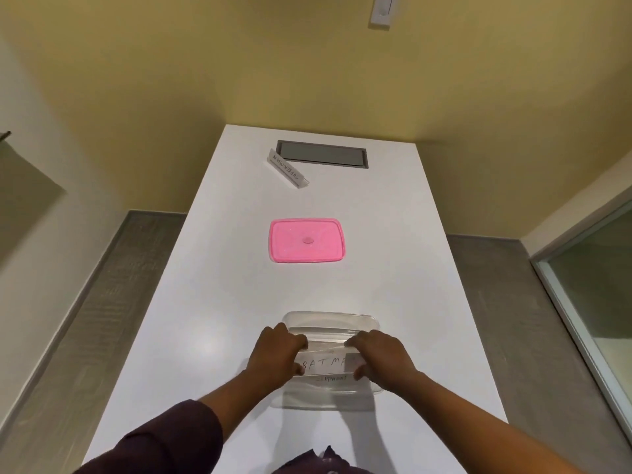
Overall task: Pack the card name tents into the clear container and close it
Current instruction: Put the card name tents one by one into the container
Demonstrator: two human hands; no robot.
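Observation:
The clear container (330, 321) stands open near the table's front. My left hand (277, 354) and my right hand (378, 354) each pinch one end of a white name tent (325, 365) with handwritten letters, holding it inside the container. Under it lies another card (331, 379) with faint writing. The pink lid (306, 240) rests flat in the middle of the table, apart from the container. A third name tent (287, 169) stands at the far end, its writing upside down to me.
The white table (191, 319) is long and narrow. A grey recessed hatch (323, 153) sits at its far end, right behind the far tent. Grey floor runs along both sides, and a glass panel (595, 292) stands on the right.

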